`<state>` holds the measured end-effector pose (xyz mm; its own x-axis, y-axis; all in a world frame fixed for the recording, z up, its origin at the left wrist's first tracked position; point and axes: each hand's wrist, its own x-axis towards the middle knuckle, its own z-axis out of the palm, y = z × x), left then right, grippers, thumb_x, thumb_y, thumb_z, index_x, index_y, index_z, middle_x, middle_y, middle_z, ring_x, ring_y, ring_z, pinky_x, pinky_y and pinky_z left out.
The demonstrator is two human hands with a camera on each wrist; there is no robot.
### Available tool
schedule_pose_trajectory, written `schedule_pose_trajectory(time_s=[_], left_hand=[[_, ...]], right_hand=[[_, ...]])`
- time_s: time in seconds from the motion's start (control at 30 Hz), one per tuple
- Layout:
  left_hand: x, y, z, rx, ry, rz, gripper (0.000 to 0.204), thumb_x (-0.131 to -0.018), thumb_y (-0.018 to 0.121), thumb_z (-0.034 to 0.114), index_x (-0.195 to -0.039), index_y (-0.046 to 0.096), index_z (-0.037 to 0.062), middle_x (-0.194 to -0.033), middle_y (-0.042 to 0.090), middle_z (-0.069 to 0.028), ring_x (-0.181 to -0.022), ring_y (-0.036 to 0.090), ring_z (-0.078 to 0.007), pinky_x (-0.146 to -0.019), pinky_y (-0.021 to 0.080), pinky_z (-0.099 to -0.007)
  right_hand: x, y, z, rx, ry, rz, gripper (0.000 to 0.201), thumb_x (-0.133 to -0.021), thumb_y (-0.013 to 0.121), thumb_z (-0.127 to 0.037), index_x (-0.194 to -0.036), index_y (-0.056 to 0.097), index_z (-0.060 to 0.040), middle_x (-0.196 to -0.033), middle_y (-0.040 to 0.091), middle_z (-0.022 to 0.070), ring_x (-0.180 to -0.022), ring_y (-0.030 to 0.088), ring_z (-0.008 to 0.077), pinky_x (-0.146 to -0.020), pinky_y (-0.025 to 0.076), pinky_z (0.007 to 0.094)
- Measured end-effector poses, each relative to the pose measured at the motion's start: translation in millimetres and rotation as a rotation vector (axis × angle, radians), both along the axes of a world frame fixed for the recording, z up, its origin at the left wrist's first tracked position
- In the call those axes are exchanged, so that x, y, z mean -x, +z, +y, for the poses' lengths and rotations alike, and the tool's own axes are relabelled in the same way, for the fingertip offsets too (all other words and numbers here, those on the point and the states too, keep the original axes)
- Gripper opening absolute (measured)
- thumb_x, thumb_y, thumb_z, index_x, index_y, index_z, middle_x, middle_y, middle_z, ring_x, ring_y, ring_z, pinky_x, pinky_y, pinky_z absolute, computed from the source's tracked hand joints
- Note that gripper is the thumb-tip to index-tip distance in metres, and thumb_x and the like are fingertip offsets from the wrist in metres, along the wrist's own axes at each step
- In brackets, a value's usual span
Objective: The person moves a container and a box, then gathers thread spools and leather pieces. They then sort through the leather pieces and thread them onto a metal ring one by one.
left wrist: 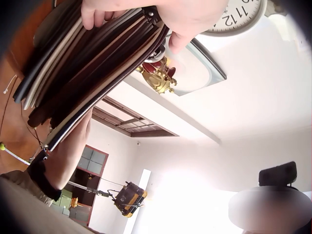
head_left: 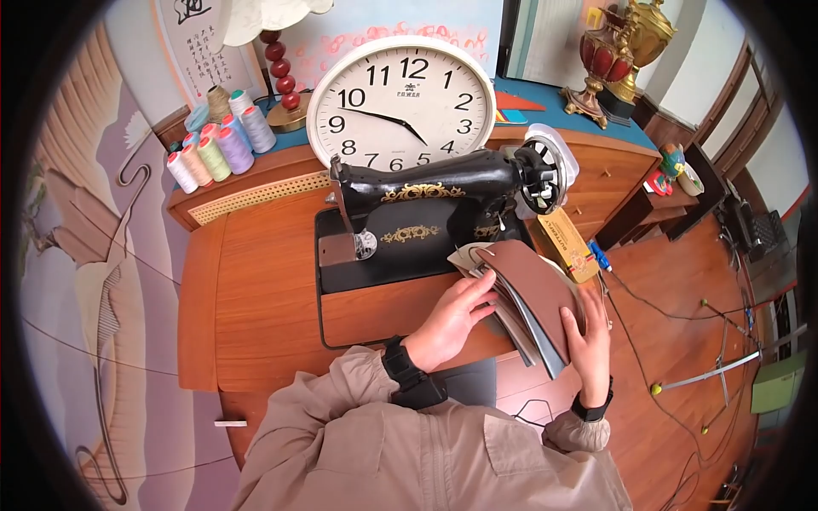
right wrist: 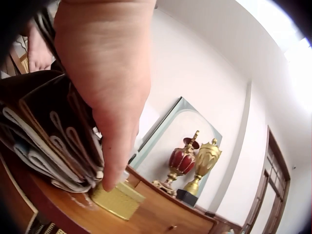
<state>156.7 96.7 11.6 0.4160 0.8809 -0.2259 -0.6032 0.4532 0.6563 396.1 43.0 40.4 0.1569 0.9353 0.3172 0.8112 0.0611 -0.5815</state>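
A thick bundle of leather pieces (head_left: 532, 294), brown on top with dark and pale layers beneath, rests at the right end of the sewing table. My left hand (head_left: 452, 319) holds its left edge, and in the left wrist view the fingers (left wrist: 97, 17) lie over the layered edges. At the opposite edge my right hand (head_left: 588, 341) grips the bundle, thumb on the brown cover. Folded layers (right wrist: 48, 136) show below that hand in the right wrist view. Behind the bundle stands a black sewing machine (head_left: 409, 192) with gold ornament.
A yellow box (head_left: 567, 247) lies just beyond the bundle. Thread spools (head_left: 230, 145), a lamp (head_left: 281, 72), a large clock (head_left: 400, 106) and gold trophies (head_left: 630, 51) line the back. Cables and a metal stand (head_left: 707, 370) are on the floor at right.
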Motion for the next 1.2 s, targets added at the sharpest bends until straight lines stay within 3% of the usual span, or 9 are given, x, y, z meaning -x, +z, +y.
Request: schedule_pose_trajectory(time_s=[0.03,0.17,0.37,0.53,0.7,0.77,0.9,1.1,1.2], left_hand=[[-3,0,0,-0.001,0.003,-0.001,0.047,-0.097,0.063,0.043,-0.123,0.053,0.0049,-0.122,0.057,-0.0091,-0.118,0.054,-0.0192,-0.108,0.04,-0.0381],[-16,10,2,-0.064,-0.006,-0.008,0.047,-0.096,0.066,0.035,-0.129,0.05,0.0052,-0.123,0.058,-0.0039,-0.119,0.053,-0.0149,-0.107,0.039,-0.0348],[-28,20,8,-0.008,0.058,-0.043,0.042,-0.095,0.068,0.026,-0.129,0.056,0.0044,-0.123,0.062,-0.003,-0.115,0.058,-0.0129,-0.099,0.045,-0.0315],[-9,42,5,-0.083,0.094,-0.165,0.03,-0.093,0.069,0.017,-0.118,0.063,0.0033,-0.111,0.068,-0.0033,-0.102,0.064,-0.013,-0.091,0.05,-0.0299],[53,72,-7,-0.102,0.19,-0.146,0.032,-0.093,0.061,0.03,-0.112,0.065,0.0035,-0.102,0.069,-0.006,-0.09,0.066,-0.0164,-0.082,0.052,-0.0301],[84,82,-14,-0.08,0.174,-0.332,0.033,-0.093,0.058,0.034,-0.107,0.065,0.0044,-0.099,0.069,-0.0069,-0.087,0.066,-0.0188,-0.079,0.053,-0.0314],[133,72,-24,-0.096,0.476,-0.243,0.05,-0.091,0.054,0.046,-0.119,0.062,0.0052,-0.112,0.068,-0.0127,-0.1,0.067,-0.0266,-0.087,0.055,-0.039],[161,56,-47,-0.149,0.485,-0.245,0.051,-0.091,0.055,0.042,-0.125,0.058,0.0044,-0.12,0.065,-0.014,-0.105,0.064,-0.0291,-0.092,0.052,-0.0417],[160,62,-52,-0.086,0.533,-0.169,0.044,-0.091,0.055,0.033,-0.122,0.058,0.0024,-0.114,0.066,-0.0115,-0.104,0.063,-0.0247,-0.092,0.05,-0.0374]], right_hand=[[2,-3,3,0.072,0.052,0.169,0.044,-0.096,0.063,-0.025,-0.134,0.057,-0.0043,-0.139,0.053,0.023,-0.128,0.054,0.0363,-0.104,0.044,0.0402],[16,-8,-3,-0.031,0.042,0.143,0.042,-0.095,0.063,-0.023,-0.133,0.059,-0.0042,-0.137,0.055,0.0223,-0.125,0.055,0.0375,-0.104,0.044,0.0413],[27,-2,-17,-0.182,0.067,-0.095,0.043,-0.088,0.066,-0.014,-0.129,0.06,-0.0037,-0.126,0.06,0.0186,-0.118,0.051,0.041,-0.107,0.038,0.0502],[33,22,-30,-0.197,0.152,0.078,0.038,-0.086,0.066,-0.004,-0.124,0.062,0.0,-0.12,0.062,0.0177,-0.114,0.056,0.0376,-0.1,0.044,0.0431],[42,27,-33,-0.266,0.265,0.196,0.037,-0.087,0.066,-0.003,-0.123,0.062,0.0022,-0.119,0.062,0.0201,-0.112,0.059,0.0359,-0.097,0.046,0.0412],[46,24,-25,-0.239,0.277,0.202,0.036,-0.087,0.066,-0.004,-0.123,0.062,0.0025,-0.12,0.062,0.02,-0.113,0.059,0.035,-0.098,0.046,0.0407],[62,20,-12,-0.169,0.386,0.26,0.037,-0.087,0.066,-0.004,-0.123,0.061,0.0033,-0.119,0.062,0.0204,-0.112,0.06,0.0352,-0.097,0.046,0.0401],[101,19,3,0.026,0.651,0.422,0.051,-0.092,0.065,-0.016,-0.137,0.05,0.0028,-0.134,0.057,0.0201,-0.125,0.054,0.0324,-0.105,0.042,0.0386],[127,13,14,0.11,0.85,0.619,0.072,-0.093,0.066,-0.022,-0.152,0.031,0.0002,-0.152,0.039,0.0195,-0.139,0.041,0.0301,-0.115,0.032,0.0395]])
